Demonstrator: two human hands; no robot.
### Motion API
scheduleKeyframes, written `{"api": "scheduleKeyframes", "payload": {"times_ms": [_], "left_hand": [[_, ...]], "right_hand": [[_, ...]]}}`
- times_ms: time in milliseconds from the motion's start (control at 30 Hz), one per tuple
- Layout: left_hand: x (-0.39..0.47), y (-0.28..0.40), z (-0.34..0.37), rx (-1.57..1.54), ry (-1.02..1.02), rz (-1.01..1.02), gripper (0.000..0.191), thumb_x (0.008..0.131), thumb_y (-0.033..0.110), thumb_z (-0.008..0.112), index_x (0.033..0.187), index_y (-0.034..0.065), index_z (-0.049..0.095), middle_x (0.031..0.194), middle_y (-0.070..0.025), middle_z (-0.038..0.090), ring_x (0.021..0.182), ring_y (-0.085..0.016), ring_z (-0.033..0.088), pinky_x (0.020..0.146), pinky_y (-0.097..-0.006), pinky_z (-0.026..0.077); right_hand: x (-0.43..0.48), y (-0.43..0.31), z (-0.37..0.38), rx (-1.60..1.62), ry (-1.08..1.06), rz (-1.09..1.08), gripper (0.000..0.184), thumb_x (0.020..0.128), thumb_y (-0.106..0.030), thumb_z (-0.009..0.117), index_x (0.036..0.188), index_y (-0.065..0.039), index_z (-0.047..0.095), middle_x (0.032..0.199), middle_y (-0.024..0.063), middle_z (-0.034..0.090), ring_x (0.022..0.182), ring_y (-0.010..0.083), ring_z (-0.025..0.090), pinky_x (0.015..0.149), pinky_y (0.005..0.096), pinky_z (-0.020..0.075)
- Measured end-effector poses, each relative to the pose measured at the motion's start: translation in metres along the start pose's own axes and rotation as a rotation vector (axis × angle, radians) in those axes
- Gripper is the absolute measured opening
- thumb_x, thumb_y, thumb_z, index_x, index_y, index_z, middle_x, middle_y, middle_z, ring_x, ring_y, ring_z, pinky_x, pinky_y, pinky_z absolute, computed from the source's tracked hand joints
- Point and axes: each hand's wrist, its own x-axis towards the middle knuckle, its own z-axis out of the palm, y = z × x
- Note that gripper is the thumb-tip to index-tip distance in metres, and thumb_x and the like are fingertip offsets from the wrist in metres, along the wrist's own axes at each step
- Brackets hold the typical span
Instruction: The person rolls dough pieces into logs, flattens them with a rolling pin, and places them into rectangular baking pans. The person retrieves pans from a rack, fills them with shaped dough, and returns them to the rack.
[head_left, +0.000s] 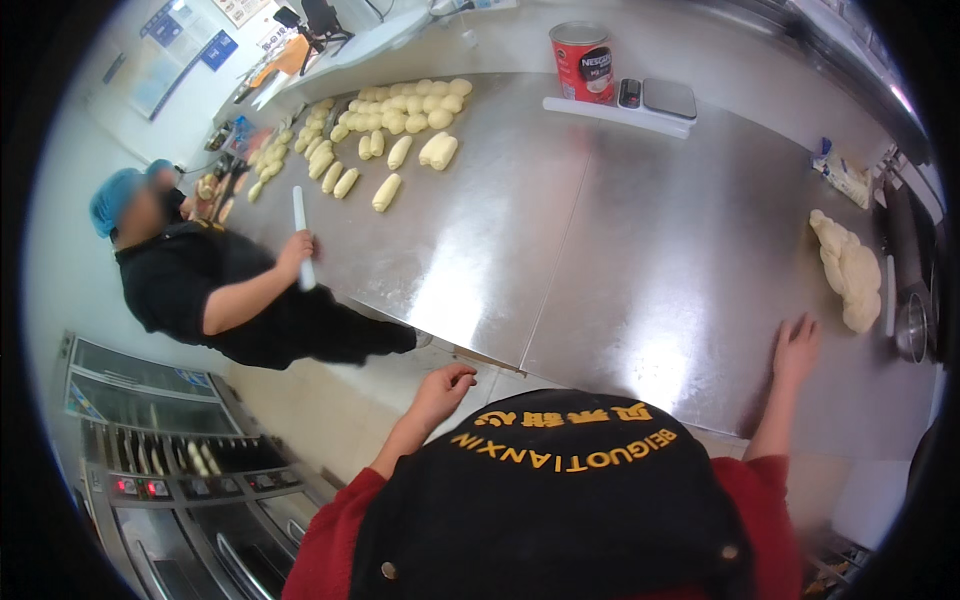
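Observation:
My left hand (444, 388) hangs beside the front edge of the steel worktable (600, 300), fingers loosely curled; whether it holds anything cannot be told. My right hand (796, 351) is over the table's right part, empty, with its fingers apart. Just beyond it lies a long, lumpy piece of dough (847, 270). Rolled dough pieces (387, 193) lie singly and in small groups at the far left of the table. Behind them, round dough balls (412, 105) sit packed in rows.
A co-worker (202, 277) at the left holds a white rolling pin (302, 240). At the back stand a red Nescafé tin (583, 67), a long white bar (615, 118) and a digital scale (670, 99). A metal bowl (912, 330) and a plastic packet (842, 176) are at the right.

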Motion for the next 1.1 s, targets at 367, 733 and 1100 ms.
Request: {"api": "scheduleKeyframes", "payload": {"times_ms": [367,733,1100], "left_hand": [[0.045,0.044,-0.021,0.366,0.103,0.542,0.016,0.086,0.01,0.061,0.101,0.0062,0.067,0.085,-0.0115,0.067,0.076,-0.029,0.063,0.066,-0.0369,0.05],[0.149,-0.017,-0.14,0.302,0.076,0.799,0.021,0.076,0.002,0.065,0.097,0.0035,0.063,0.095,-0.0128,0.058,0.088,-0.032,0.057,0.077,-0.0387,0.049],[0.276,0.008,-0.205,0.005,-0.095,0.468,0.032,0.086,0.014,0.06,0.116,0.001,0.061,0.099,-0.017,0.067,0.087,-0.025,0.065,0.076,-0.0348,0.051]], "right_hand": [[0.02,0.024,0.031,-0.016,0.051,-0.028,0.055,0.093,-0.044,0.051,0.137,-0.009,0.049,0.144,0.0205,0.042,0.129,0.0358,0.043,0.107,0.0428,0.0357],[-0.058,-0.187,0.003,-0.35,-0.122,0.115,0.064,0.093,-0.05,0.044,0.141,-0.008,0.044,0.144,0.0196,0.042,0.136,0.0343,0.035,0.112,0.0459,0.0272],[-0.14,-0.436,-0.035,0.154,-0.117,-0.277,0.062,0.09,-0.044,0.056,0.141,-0.012,0.044,0.149,0.0168,0.036,0.139,0.0336,0.03,0.114,0.0505,0.0205]]}}
